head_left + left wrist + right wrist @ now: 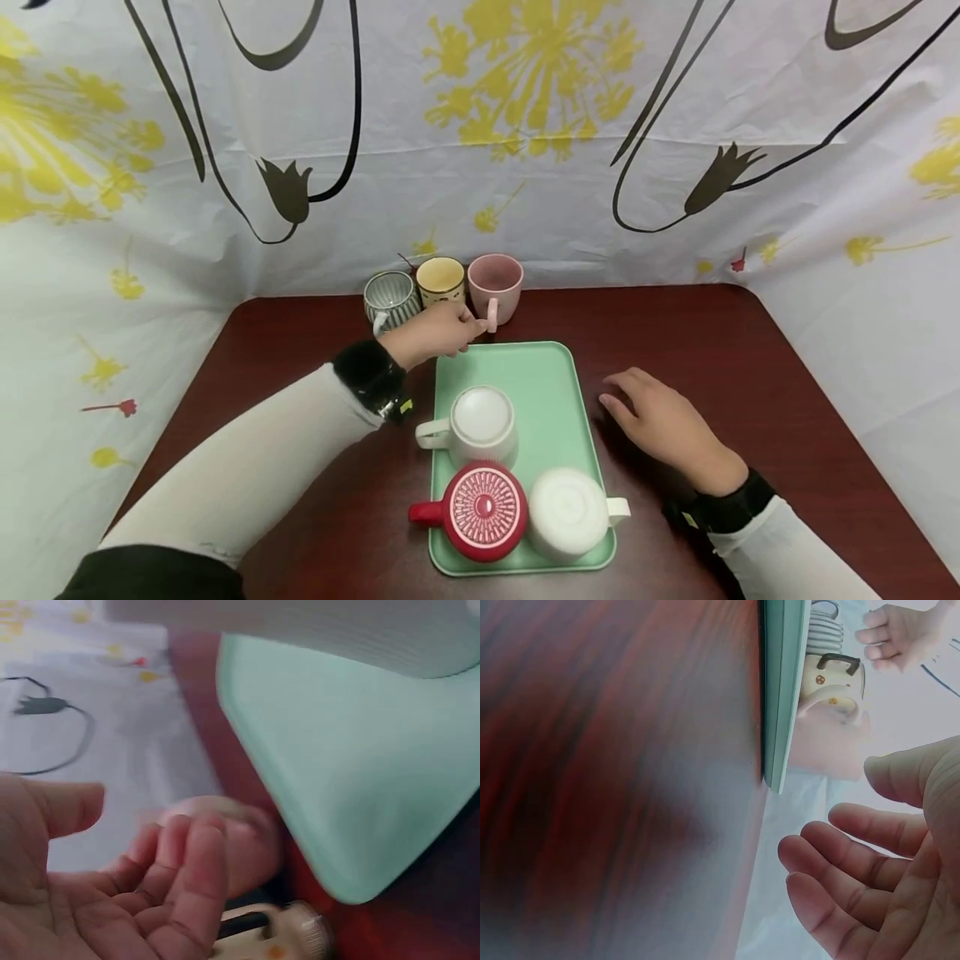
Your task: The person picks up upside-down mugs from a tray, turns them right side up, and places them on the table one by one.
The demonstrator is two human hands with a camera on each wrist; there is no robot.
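Pink mug (495,286): left hand (435,332) at its handle.

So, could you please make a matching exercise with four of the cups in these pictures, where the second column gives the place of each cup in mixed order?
Things:
1. pink cup
2. red cup
3. striped grey cup
4. yellow cup

Places:
A. on the table, leftmost in the back row
B. upside down on the green tray, near left corner
C. middle of the back row
D. right end of the back row, handle by the left hand

Pairs: 1-D, 2-B, 3-A, 4-C
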